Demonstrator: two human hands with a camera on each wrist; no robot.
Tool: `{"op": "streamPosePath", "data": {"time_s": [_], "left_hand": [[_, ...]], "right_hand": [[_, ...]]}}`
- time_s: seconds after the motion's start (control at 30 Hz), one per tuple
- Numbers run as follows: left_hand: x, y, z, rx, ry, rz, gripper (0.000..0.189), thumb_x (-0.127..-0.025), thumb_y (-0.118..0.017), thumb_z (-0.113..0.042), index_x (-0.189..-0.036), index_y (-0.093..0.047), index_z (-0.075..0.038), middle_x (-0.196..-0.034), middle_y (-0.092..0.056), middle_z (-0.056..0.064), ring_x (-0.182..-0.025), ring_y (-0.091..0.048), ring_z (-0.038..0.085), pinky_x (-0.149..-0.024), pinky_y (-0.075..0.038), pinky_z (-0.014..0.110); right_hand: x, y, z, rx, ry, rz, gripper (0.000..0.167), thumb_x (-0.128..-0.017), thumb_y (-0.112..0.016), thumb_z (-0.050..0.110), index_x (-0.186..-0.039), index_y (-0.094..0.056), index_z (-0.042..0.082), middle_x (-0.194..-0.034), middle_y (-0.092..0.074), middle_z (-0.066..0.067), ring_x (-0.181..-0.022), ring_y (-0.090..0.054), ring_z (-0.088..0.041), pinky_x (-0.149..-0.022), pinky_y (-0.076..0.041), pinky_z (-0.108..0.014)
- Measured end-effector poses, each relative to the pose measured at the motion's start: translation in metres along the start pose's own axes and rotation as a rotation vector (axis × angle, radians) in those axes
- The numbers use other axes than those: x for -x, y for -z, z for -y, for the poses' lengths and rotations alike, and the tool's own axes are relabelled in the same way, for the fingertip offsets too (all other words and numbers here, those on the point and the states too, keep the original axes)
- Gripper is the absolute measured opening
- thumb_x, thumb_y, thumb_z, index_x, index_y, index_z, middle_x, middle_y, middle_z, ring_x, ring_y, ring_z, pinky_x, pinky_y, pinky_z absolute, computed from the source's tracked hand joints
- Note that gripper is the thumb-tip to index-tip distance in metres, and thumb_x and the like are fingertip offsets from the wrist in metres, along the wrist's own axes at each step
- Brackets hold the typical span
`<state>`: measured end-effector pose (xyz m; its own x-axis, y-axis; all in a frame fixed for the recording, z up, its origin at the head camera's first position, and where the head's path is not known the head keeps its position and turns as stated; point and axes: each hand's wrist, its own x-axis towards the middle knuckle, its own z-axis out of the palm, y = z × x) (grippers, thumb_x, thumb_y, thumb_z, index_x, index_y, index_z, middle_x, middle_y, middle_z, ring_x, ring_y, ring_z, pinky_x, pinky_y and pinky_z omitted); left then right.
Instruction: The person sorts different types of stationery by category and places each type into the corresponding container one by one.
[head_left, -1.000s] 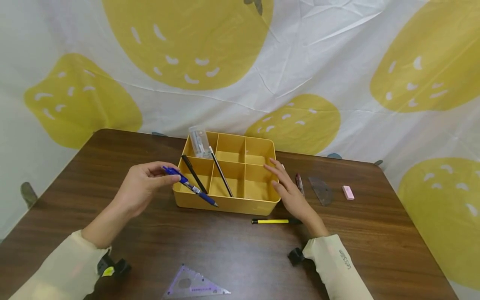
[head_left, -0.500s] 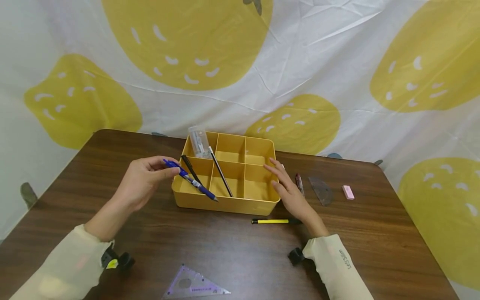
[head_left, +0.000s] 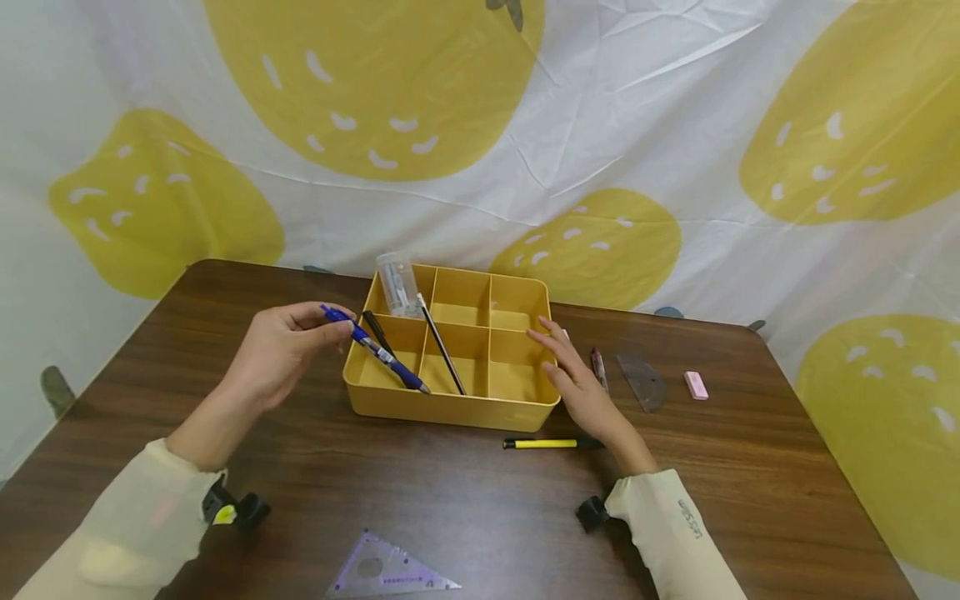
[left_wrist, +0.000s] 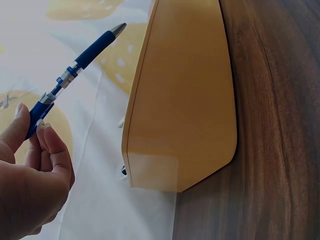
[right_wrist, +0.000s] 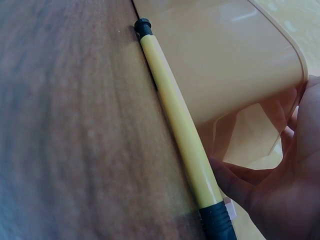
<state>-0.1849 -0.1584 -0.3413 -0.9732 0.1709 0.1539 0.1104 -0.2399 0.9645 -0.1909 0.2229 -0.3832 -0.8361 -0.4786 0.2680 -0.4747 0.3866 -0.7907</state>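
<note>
My left hand (head_left: 281,354) pinches a blue pen (head_left: 386,358) by its clip end, between thumb and fingers. The pen slants down to the right, its tip overlapping the front rim of the yellow divided box (head_left: 450,410) in the head view. In the left wrist view, the pen (left_wrist: 75,72) shows its metal tip and dark blue grip above the box rim. My right hand (head_left: 581,387) rests on the box's right side, fingers spread at the rim. Inside stand a black pen (head_left: 377,331), a black-and-white pen (head_left: 442,346) and a clear plastic cylinder (head_left: 397,283).
A yellow pen (head_left: 543,443) lies in front of the box, close to my right wrist. Beyond that hand are a dark reddish pen (head_left: 599,367), a clear protractor (head_left: 642,383) and a pink eraser (head_left: 697,385). A purple-marked set square (head_left: 390,571) lies at the near edge.
My left hand has risen slightly away from me with the blue pen, whose tip has shifted from in front of the box up to its front rim. The right hand stays put.
</note>
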Motion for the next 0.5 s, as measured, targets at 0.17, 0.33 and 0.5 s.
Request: {"op": "streamPosePath", "data": {"time_s": [0.17,0.33,0.5], "left_hand": [[-0.002,0.003,0.0,-0.019,0.014,-0.016,0.004,-0.086,-0.07,-0.004,-0.085,-0.072,-0.002,-0.091,-0.07,0.004,-0.082,-0.06,0.016,-0.072,-0.05,0.024],[-0.006,0.008,0.0,-0.015,0.043,-0.031,0.004,-0.086,-0.071,-0.007,-0.085,-0.074,-0.004,-0.088,-0.07,0.002,-0.076,-0.059,0.013,-0.067,-0.049,0.021],[-0.01,0.014,0.0,0.007,0.091,-0.041,0.004,-0.086,-0.071,-0.009,-0.086,-0.075,-0.008,-0.086,-0.07,0.0,-0.071,-0.059,0.011,-0.063,-0.049,0.018]], "right_hand": [[0.001,0.0,-0.001,-0.003,0.003,0.005,0.043,-0.102,-0.034,0.001,-0.145,-0.032,-0.005,-0.156,-0.008,-0.02,-0.143,0.005,-0.029,-0.109,-0.007,-0.06],[0.0,0.0,-0.001,-0.003,0.003,0.004,0.044,-0.101,-0.034,-0.002,-0.145,-0.032,-0.005,-0.156,-0.008,-0.02,-0.143,0.005,-0.029,-0.109,-0.007,-0.06],[0.0,0.0,0.0,-0.004,0.004,0.001,0.045,-0.1,-0.034,-0.006,-0.144,-0.033,-0.005,-0.156,-0.008,-0.021,-0.143,0.005,-0.03,-0.109,-0.007,-0.06]]}}
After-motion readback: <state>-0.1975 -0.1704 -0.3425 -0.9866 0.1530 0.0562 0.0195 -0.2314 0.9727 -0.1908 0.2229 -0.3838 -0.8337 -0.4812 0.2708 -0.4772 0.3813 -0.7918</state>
